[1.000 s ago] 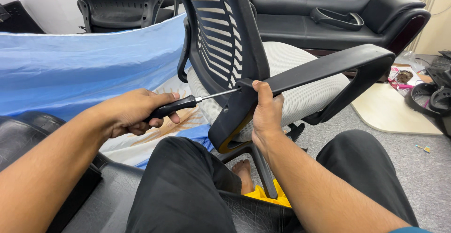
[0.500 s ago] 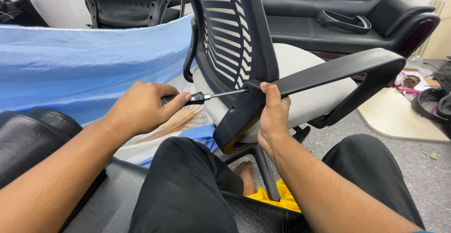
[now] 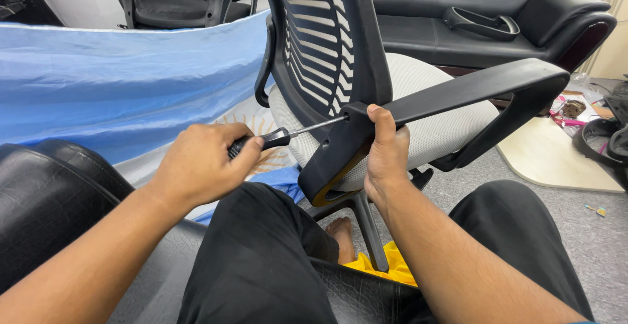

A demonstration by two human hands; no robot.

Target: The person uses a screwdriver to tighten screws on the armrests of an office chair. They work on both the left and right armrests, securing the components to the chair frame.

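An office chair with a black slatted back (image 3: pixel 327 43) and a pale grey seat (image 3: pixel 435 131) stands in front of my knees. My left hand (image 3: pixel 203 162) grips the black handle of a screwdriver (image 3: pixel 281 136); its thin metal shaft runs right to the inner end of the black armrest (image 3: pixel 458 92). My right hand (image 3: pixel 387 151) clasps the armrest bracket just right of the tip, thumb on top. A second screw hole shows in the bracket below the shaft.
A blue and white cloth (image 3: pixel 124 82) hangs at the left. A black leather sofa (image 3: pixel 484 17) stands behind the chair, another black chair (image 3: pixel 176 0) at the back left. Small parts lie on the floor at the far right (image 3: pixel 582 108). I sit on black leather (image 3: pixel 46 200).
My left hand has slid along the screwdriver and turned on its handle, while the view shifted slightly. My right hand has stayed on the armrest bracket.
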